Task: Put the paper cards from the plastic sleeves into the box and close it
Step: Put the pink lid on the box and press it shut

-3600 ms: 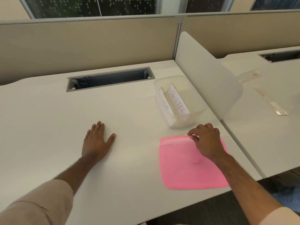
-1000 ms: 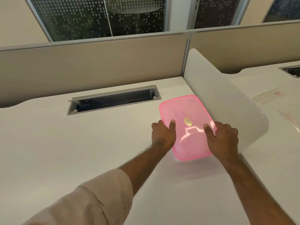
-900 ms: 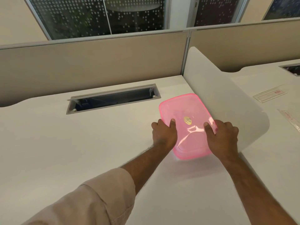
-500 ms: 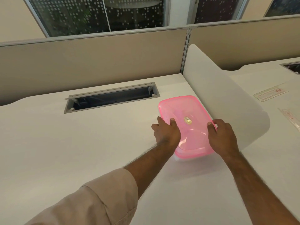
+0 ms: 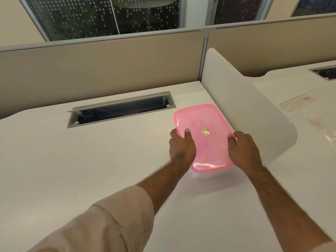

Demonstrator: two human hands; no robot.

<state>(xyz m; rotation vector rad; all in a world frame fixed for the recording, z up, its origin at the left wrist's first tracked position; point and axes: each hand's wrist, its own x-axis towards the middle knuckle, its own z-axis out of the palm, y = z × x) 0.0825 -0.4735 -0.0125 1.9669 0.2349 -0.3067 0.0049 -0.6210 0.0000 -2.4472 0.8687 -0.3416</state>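
The left hand [image 5: 182, 148] and right hand [image 5: 243, 150] clasp opposite sides of the translucent pink plastic lid [image 5: 203, 135], thumbs on top, clear plastic box [image 5: 209, 176] beneath them.

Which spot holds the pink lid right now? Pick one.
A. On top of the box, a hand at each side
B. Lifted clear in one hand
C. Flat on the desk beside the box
A: the pink lid sits on the clear box, with the left hand and right hand gripping its sides.
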